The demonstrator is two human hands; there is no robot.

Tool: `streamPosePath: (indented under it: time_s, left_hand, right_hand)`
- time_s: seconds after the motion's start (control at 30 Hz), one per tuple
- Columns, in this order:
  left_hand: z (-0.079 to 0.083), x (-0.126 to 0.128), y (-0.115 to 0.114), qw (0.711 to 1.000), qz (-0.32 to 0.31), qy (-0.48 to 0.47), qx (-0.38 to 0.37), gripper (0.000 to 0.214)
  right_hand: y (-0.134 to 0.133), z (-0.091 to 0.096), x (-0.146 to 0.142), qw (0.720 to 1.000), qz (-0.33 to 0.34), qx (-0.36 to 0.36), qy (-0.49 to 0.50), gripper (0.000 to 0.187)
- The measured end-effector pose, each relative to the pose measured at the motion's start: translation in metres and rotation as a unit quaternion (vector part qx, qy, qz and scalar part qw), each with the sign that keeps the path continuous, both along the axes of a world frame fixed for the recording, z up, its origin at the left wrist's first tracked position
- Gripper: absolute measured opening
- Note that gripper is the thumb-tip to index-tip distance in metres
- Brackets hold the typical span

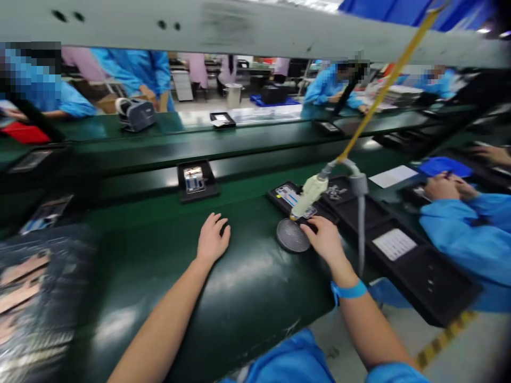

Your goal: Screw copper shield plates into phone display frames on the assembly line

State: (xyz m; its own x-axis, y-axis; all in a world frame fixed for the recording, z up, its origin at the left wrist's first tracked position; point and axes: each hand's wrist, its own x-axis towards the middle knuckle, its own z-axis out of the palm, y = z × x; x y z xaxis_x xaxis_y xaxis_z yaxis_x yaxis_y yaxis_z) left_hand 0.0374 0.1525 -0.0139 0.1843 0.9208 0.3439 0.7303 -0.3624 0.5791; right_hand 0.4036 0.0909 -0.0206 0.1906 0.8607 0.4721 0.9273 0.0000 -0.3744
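Observation:
My left hand [213,238] is over the green work surface [239,298], fingers and thumb spread, holding nothing. On the right, my right hand [326,240] is at the near edge of a black tray [275,200], its thumb in front of the edge and its fingers over it. A phone-like device with its inner parts exposed [288,194] lies in this tray. Beside my right thumb sits a round dark dish [293,238] with a textured surface. A pale electric screwdriver [309,196] hangs just above the tray and dish, partly covering the device.
Another black tray with a device [194,180] stands further back. Black compartment trays [429,279] line the right side, near a co-worker's hands [443,186]. A grey cable [361,234] hangs by my right wrist. Clear plastic covers parts [24,282] at left.

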Motion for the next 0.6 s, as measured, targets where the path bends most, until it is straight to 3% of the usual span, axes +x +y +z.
streamPosePath:
  time_s: [0.17,0.3,0.47,0.6]
  left_hand:
    - [0.001,0.004,-0.007,0.997,-0.019,-0.076,-0.013,0.033]
    - [0.005,0.018,-0.004,0.986,-0.021,-0.158,-0.052,0.026]
    - [0.006,0.076,0.014,0.945,-0.045,-0.266,-0.185,0.026]
    - [0.016,0.127,0.047,0.896,-0.003,-0.348,-0.275,0.036]
  right_hand:
    - [-0.003,-0.004,-0.009,1.0,-0.002,0.01,0.026,0.024]
    - [0.009,0.006,-0.015,0.997,0.01,0.037,0.063,0.022]
    - [0.039,0.016,-0.026,0.992,0.054,0.057,0.102,0.018]
    - [0.065,0.017,-0.04,0.98,0.136,0.052,0.137,0.017]
